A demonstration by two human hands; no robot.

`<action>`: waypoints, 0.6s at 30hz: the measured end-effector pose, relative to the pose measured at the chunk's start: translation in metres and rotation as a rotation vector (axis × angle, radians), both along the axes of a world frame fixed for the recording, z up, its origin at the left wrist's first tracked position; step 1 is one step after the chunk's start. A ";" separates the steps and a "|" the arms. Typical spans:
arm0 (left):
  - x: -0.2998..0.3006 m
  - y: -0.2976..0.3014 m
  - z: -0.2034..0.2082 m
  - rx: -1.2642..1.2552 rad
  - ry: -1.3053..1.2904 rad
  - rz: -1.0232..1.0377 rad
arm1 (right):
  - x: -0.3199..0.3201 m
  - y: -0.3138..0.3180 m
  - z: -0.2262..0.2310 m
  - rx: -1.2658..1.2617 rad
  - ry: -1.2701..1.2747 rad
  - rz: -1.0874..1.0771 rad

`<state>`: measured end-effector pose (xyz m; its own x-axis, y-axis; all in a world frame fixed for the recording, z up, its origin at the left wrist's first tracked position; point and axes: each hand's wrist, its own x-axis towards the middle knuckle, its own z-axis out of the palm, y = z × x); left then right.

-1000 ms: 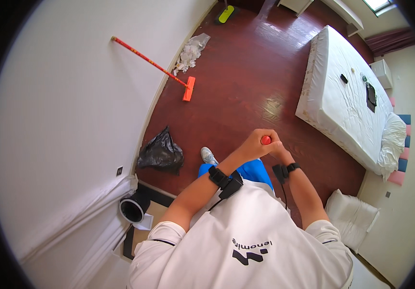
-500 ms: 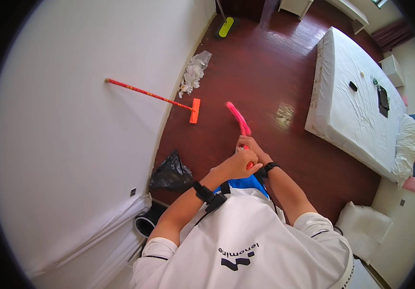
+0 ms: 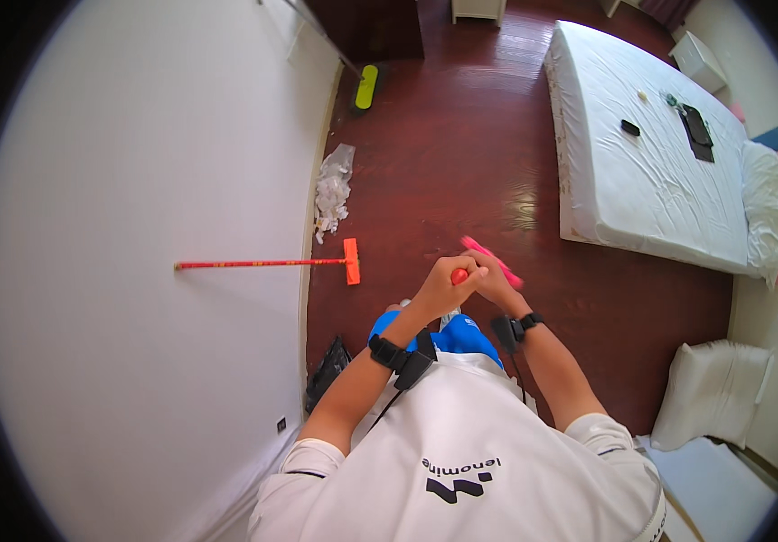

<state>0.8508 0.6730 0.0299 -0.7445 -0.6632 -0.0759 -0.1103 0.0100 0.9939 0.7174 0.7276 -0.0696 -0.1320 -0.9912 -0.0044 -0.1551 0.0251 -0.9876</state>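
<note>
A broom with a bright pink head is held upright in front of me, and its head shows just beyond my hands. My left hand is closed round the top of its handle, where the red end pokes out by the thumb. Close beside it, my right hand is wrapped round the handle a little further down. Most of the shaft is hidden behind my hands. The pink head is smeared by motion over the dark red wooden floor.
Against the left wall leans an orange-headed pole tool. Further along lie crumpled white litter and a yellow-green flat mop. A black bag sits near my left arm. At right stand a white bed and a white cushion.
The pink head has swung right and nearer my hands, changing its slant. Both hands keep hold of the broom. My view has turned, so the bed and the orange-headed tool appear shifted.
</note>
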 end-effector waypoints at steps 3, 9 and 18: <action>-0.031 -0.012 -0.036 0.198 0.095 0.060 | -0.023 0.023 -0.014 0.064 0.175 -0.146; -0.076 -0.053 -0.049 0.498 0.295 0.068 | -0.058 0.001 -0.023 0.179 0.493 -0.428; -0.054 -0.178 -0.020 -0.300 0.088 -0.190 | -0.045 -0.178 -0.001 -0.068 -0.130 0.185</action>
<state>0.7972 0.4951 0.0098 -0.8516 -0.4955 0.1711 0.0076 0.3147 0.9492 0.6723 0.5495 -0.0704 0.0490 -0.9971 0.0578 -0.0219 -0.0589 -0.9980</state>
